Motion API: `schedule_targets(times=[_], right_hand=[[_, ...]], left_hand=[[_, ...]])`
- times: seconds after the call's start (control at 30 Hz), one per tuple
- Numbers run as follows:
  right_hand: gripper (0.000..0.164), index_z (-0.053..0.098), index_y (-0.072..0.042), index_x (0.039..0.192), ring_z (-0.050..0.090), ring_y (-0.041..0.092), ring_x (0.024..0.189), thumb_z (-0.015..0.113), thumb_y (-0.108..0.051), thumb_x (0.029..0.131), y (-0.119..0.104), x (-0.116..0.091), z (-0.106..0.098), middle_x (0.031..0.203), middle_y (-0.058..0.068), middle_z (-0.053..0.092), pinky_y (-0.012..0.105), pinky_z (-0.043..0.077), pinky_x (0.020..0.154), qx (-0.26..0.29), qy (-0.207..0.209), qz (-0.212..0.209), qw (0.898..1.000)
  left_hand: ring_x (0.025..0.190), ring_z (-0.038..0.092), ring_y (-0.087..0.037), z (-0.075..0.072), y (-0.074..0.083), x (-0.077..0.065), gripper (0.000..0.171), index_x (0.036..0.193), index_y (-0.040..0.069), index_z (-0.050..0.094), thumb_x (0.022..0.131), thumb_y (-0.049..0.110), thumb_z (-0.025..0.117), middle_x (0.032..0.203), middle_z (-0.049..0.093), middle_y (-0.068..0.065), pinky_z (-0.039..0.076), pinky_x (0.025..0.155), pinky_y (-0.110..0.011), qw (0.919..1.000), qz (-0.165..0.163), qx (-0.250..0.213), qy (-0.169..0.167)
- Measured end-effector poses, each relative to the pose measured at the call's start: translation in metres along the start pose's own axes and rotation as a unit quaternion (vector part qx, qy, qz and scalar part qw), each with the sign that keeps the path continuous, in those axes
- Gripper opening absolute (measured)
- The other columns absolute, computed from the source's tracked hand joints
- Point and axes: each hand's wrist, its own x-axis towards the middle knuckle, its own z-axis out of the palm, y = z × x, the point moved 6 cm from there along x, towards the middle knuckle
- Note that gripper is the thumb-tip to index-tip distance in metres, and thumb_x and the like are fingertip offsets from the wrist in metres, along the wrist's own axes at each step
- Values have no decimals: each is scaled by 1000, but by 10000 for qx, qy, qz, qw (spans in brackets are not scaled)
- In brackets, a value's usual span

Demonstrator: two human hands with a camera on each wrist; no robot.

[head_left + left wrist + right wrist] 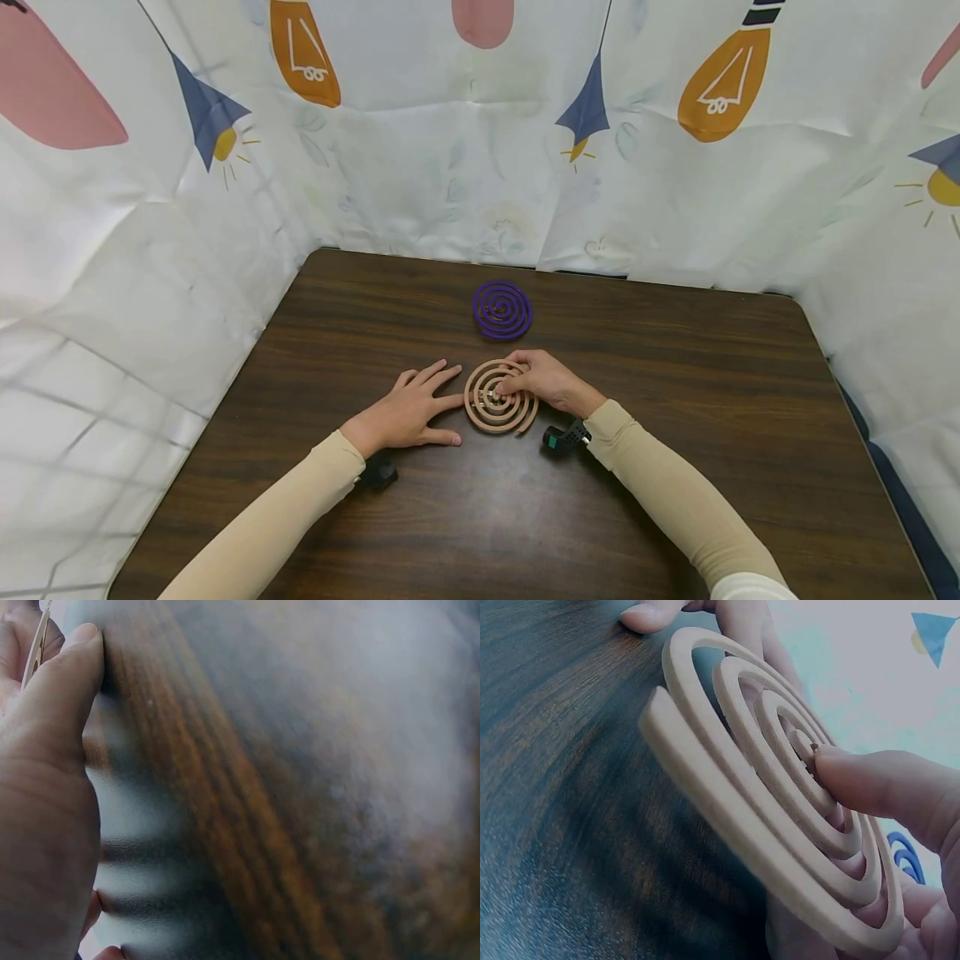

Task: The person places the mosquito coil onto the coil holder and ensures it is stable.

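Note:
A tan mosquito coil (487, 406) is held above the table by my right hand (553, 385). The right thumb (889, 780) presses on its centre, with the other fingers underneath. Small bits of metal show through the rings near the middle; their shape is too small to tell. Palm down, my left hand (412, 415) lies just left of the coil with its fingers spread. One fingertip reaches the coil's left edge; whether it touches is unclear. Farther back sits a purple mosquito coil (502, 309), with something brassy visible between its rings.
The dark wooden table (675, 400) has rounded far corners. A white curtain (465, 183) printed with lamps hangs behind it and along both sides. Black wrist cameras (561, 440) sit under both wrists, close to the tabletop.

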Motion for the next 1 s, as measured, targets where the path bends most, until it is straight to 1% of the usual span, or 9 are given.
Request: schedule_targets(times=[0.17,0.4,0.63,0.8,1.0], right_hand=[[44,62,-1,128,72,11,71,79,-4,87,0,0,1,86,2,74,25,59,65,3,33,13,10000],[42,65,-3,124,71,11,71,81,-5,86,0,0,1,87,3,73,26,58,65,-107,215,-14,9997],[47,62,-4,127,73,14,72,83,-7,85,2,0,1,89,5,75,29,60,66,-94,150,-36,9998],[51,62,-6,127,72,14,72,87,-13,82,2,0,2,89,4,74,30,59,66,-400,155,-94,9990],[51,65,-8,124,69,14,72,89,-17,81,0,0,1,92,4,72,29,57,65,-717,266,-47,9971]], left_hand=[[162,17,-39,0,0,-1,77,159,39,41,93,76,53,175,19,-9,31,116,-71,10000,13,48,32],[162,17,-39,0,1,-1,76,159,39,42,93,75,53,175,20,-9,30,116,-71,10000,8,51,63],[163,17,-38,1,1,-1,77,159,40,40,92,76,53,175,19,-8,30,117,-70,10000,-27,48,13],[163,16,-38,1,1,-3,77,159,40,40,93,76,53,175,19,-8,29,118,-69,10000,-31,3,-24],[163,15,-39,0,2,-3,77,160,39,39,93,75,53,175,19,-9,29,118,-69,10000,-32,-16,-9]])
